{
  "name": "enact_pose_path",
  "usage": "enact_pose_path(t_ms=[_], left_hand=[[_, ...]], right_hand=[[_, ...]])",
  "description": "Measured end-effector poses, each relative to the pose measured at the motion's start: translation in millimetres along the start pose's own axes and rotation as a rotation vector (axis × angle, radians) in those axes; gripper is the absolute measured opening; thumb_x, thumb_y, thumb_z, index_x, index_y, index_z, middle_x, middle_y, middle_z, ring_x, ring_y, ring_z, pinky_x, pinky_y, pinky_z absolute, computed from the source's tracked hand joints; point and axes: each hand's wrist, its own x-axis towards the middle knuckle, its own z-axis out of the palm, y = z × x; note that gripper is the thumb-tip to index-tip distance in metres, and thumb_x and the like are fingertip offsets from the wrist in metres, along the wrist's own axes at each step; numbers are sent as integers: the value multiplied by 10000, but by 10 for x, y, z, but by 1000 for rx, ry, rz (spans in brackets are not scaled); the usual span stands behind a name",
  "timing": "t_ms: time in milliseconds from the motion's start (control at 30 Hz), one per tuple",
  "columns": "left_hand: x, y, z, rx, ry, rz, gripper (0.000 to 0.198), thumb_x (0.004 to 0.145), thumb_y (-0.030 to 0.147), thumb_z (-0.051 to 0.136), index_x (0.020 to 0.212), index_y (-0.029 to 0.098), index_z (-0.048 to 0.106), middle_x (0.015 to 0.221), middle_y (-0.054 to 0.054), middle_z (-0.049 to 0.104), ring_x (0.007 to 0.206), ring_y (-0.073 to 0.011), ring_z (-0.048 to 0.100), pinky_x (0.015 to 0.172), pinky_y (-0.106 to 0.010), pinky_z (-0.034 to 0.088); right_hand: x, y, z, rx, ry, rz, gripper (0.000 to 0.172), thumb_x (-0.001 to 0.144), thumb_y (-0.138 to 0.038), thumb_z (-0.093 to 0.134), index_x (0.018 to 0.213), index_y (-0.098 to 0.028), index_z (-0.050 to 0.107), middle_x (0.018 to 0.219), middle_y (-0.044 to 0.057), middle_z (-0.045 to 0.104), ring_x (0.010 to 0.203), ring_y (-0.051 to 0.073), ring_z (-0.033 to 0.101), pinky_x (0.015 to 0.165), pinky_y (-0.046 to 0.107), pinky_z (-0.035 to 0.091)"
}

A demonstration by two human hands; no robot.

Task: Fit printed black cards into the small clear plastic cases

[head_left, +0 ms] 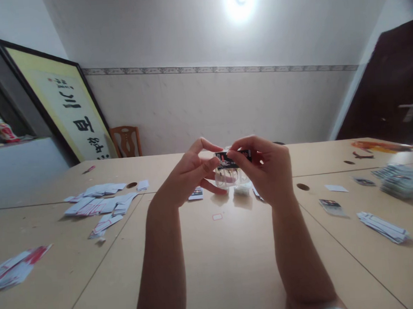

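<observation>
Both of my hands are raised above the wooden table (220, 265), pinching one small clear plastic packet (232, 170) with a dark printed header card at its top. My left hand (193, 171) grips the packet's left end between thumb and forefinger. My right hand (266, 167) grips the right end, fingers curled over the header. Something pale and thin shows inside the clear part, too small to name. A similar small packet (196, 193) lies on the table just below my left hand.
Loose white and red cards (102, 203) lie spread at the left, more at the far left edge (15, 268). Stacks of packets (400, 182) and a white stack (384, 227) sit at the right. A chair (126, 141), a framed scroll (67, 107) and a dark door (391, 87) stand behind.
</observation>
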Motion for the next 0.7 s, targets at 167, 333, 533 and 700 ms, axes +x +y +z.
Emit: enact_pose_path(t_ms=[167, 333, 533, 700], left_hand=[[4, 5, 2, 0, -2, 4, 290, 923, 379, 660, 1085, 208, 489, 896, -24, 741, 783, -226, 765, 611, -351, 668], [4, 11, -1, 1, 3, -8, 300, 919, 374, 670, 1087, 212, 481, 900, -29, 746, 811, -251, 768, 609, -360, 666], [9, -5, -11, -6, -2, -9, 295, 923, 383, 662, 1077, 210, 479, 909, -34, 752, 802, -249, 768, 607, -369, 667], [8, -7, -22, -7, -4, 6, 284, 928, 367, 657, 1074, 202, 479, 908, -34, 752, 779, -233, 765, 589, -357, 667]], right_hand=[[0, 7, 12, 1, 5, -12, 102, 867, -257, 679, 769, -227, 679, 646, -40, 620, 518, 86, 406, 533, 258, 375], [0, 8, 17, 0, 4, -13, 95, 868, -250, 679, 775, -230, 678, 625, -49, 602, 507, 85, 389, 538, 259, 377], [-3, 5, 15, 2, 2, -5, 103, 871, -271, 680, 777, -227, 677, 641, -39, 610, 522, 90, 409, 542, 260, 381], [-8, 10, 20, 7, 9, -26, 99, 871, -254, 687, 777, -225, 678, 636, -49, 599, 518, 82, 399, 535, 250, 373]])
